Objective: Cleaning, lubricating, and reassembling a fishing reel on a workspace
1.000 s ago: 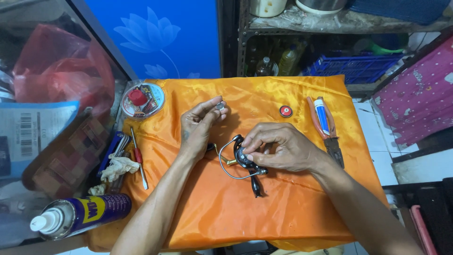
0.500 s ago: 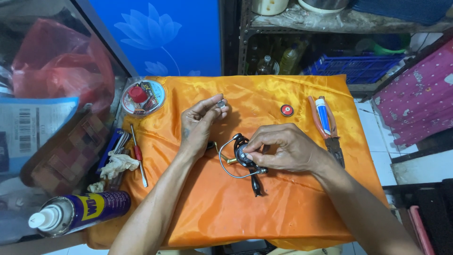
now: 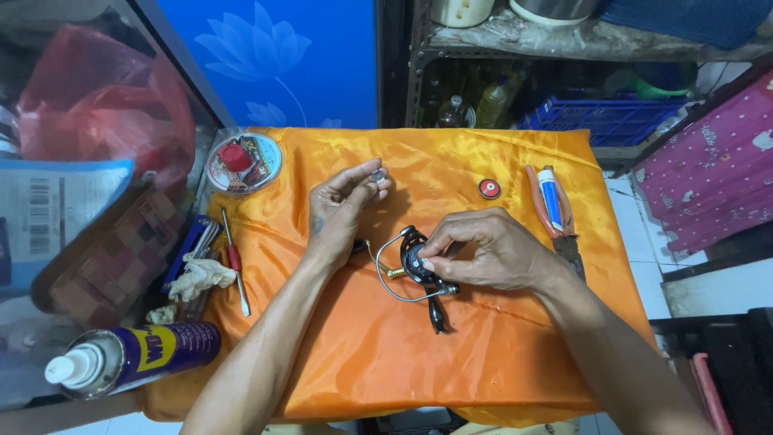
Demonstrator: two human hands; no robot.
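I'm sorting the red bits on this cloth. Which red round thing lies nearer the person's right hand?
The small red cap on the bare orange cloth, just above the right hand. The other red round piece sits inside the clear round tub at the far left corner.

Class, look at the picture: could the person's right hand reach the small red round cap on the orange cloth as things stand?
Probably yes: the red cap lies bare on the orange cloth, just beyond the right hand, though that hand holds the fishing reel.

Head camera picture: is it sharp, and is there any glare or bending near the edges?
Head view: evenly lit and sharp on both hands; the shiny orange satin cloth shows soft sheen; the blue-and-yellow spray can at the lower left corner looks stretched by wide-angle distortion.
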